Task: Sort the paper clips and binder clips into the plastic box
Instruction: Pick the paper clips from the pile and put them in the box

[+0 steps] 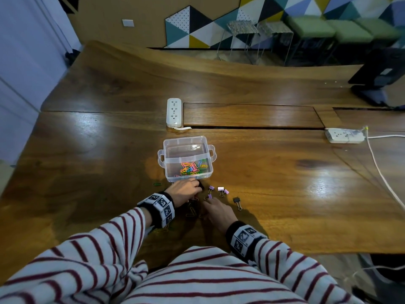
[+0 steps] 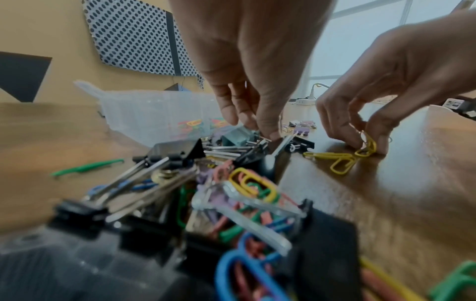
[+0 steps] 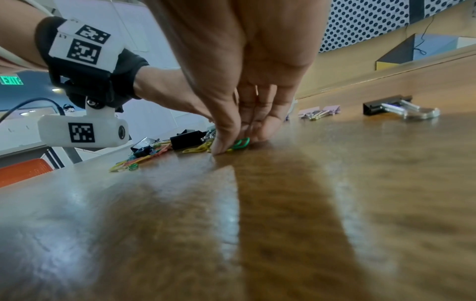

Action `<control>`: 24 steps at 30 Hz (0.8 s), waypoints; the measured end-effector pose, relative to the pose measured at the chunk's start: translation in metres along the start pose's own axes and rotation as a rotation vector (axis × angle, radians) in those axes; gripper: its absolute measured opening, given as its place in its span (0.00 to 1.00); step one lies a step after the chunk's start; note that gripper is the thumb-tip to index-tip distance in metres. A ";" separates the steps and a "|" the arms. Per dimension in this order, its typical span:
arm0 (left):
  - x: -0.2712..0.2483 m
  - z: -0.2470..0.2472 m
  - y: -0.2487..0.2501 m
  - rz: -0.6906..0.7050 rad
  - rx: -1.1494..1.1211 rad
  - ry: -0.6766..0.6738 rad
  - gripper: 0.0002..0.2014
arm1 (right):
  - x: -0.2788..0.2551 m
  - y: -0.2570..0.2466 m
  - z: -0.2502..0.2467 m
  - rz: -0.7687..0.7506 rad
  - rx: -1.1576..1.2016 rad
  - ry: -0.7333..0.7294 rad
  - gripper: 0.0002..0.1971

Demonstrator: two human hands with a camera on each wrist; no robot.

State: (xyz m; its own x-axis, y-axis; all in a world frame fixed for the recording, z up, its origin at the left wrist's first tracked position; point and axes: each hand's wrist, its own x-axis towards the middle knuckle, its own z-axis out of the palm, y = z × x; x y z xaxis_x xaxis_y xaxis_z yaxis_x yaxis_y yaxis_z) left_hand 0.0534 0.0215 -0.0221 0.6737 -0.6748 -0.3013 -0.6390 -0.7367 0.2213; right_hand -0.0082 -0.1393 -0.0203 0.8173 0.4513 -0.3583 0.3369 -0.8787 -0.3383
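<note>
The clear plastic box (image 1: 168, 170) holds colourful paper clips (image 1: 192, 167) in its near compartment; its far compartment looks bare. Just in front of it, my left hand (image 1: 185, 190) points its fingertips (image 2: 269, 132) down onto the wire handles of the black binder clips (image 2: 252, 154) in a mixed pile; a firm grip does not show. My right hand (image 3: 231, 143) pinches yellow and green paper clips (image 3: 240, 142) against the table. Those same yellow paper clips (image 2: 342, 160) trail out to the left.
Several purple binder clips (image 1: 221, 190) and one black binder clip (image 1: 237, 201) lie to the right of my hands. A lone green paper clip (image 1: 156, 184) lies left of the box. Two white power strips (image 1: 173, 111) (image 1: 344, 135) sit farther back on the wooden table (image 1: 285, 172).
</note>
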 end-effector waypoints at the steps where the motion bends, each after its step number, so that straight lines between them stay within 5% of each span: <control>1: -0.001 0.002 -0.001 0.000 0.006 0.008 0.14 | 0.000 0.001 0.000 -0.007 -0.009 0.009 0.17; 10: -0.005 0.002 0.009 0.011 0.122 -0.014 0.19 | -0.003 -0.002 -0.001 -0.063 -0.027 -0.017 0.12; 15: -0.004 -0.002 0.007 -0.007 0.071 -0.059 0.17 | -0.001 0.022 -0.005 0.113 0.362 -0.025 0.13; 19: -0.006 -0.006 -0.002 -0.072 -0.179 -0.044 0.11 | -0.006 0.046 -0.016 0.216 0.799 0.000 0.09; 24: -0.020 -0.015 -0.010 -0.243 -0.721 0.151 0.07 | -0.007 0.054 -0.026 0.308 1.146 0.112 0.13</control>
State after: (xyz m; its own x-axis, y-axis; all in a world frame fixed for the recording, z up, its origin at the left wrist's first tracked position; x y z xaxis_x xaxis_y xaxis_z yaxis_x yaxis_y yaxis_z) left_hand 0.0522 0.0419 -0.0044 0.8404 -0.4509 -0.3007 -0.1017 -0.6762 0.7296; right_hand 0.0159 -0.1939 -0.0133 0.8460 0.1798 -0.5019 -0.4479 -0.2708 -0.8521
